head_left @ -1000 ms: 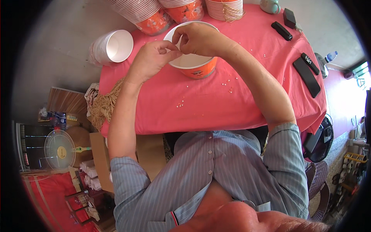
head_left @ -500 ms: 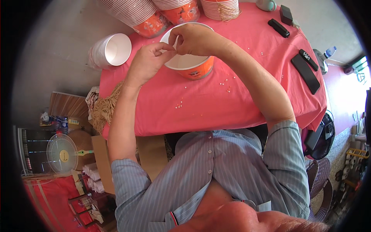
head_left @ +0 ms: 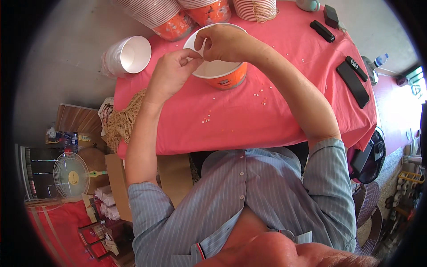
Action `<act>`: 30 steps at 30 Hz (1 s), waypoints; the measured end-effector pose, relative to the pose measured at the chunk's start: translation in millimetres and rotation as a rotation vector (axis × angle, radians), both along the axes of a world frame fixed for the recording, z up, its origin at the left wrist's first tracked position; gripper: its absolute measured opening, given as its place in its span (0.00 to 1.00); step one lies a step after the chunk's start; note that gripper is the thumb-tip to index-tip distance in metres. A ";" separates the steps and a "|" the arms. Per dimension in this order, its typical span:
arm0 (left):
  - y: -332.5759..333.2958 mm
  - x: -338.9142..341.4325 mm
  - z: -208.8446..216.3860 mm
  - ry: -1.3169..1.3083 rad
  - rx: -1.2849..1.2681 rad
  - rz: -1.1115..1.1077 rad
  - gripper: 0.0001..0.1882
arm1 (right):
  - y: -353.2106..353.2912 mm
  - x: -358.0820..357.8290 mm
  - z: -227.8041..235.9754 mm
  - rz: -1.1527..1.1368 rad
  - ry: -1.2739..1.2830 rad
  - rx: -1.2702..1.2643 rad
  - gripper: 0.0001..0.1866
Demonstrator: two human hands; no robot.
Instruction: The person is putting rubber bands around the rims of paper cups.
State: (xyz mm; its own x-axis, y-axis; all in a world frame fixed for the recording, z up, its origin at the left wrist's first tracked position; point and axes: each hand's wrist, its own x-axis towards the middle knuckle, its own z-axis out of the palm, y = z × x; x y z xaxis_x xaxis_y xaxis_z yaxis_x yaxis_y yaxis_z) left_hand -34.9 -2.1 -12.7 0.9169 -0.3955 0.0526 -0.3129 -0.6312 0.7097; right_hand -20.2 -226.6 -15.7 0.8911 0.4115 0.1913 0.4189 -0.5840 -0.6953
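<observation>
Over the mouth of an orange paper bucket [head_left: 225, 82] with a white rim, my two hands meet, fingertip to fingertip. Thumb and forefinger of my left hand [head_left: 174, 70] are pinched together at the bucket's near left side. My right hand [head_left: 225, 43] is curled, its fingers closed against the left fingertips. Whatever lies between them is too small to make out. Part of the bucket's white inside shows below the hands. Small white beads [head_left: 206, 119] lie on the pink tablecloth [head_left: 187, 140] near the bucket, with more beads [head_left: 263, 94] to its right.
Stacked white cups [head_left: 133, 55] lie at the left. Wrapped bucket stacks [head_left: 173, 24] stand behind. A bundle of tan cord [head_left: 124, 116] hangs over the left table edge. At right lie a black phone [head_left: 352, 84], a remote [head_left: 356, 68] and a black stapler-like object [head_left: 322, 31].
Both hands stay pinched together over the bucket with barely any movement. The whole table appears shifted slightly upward in the picture.
</observation>
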 end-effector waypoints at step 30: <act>-14.2 0.5 21.2 -0.247 0.180 0.029 0.14 | -8.2 6.4 -0.2 -0.037 0.037 0.097 0.18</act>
State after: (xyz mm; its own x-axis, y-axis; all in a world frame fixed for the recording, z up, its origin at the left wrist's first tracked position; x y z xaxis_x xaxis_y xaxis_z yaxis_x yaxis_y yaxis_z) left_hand -34.4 -16.3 8.5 0.8961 -0.3927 0.2069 -0.4423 -0.7511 0.4901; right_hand -13.8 -234.8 -15.9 0.9124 0.3598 0.1950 0.3714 -0.5277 -0.7639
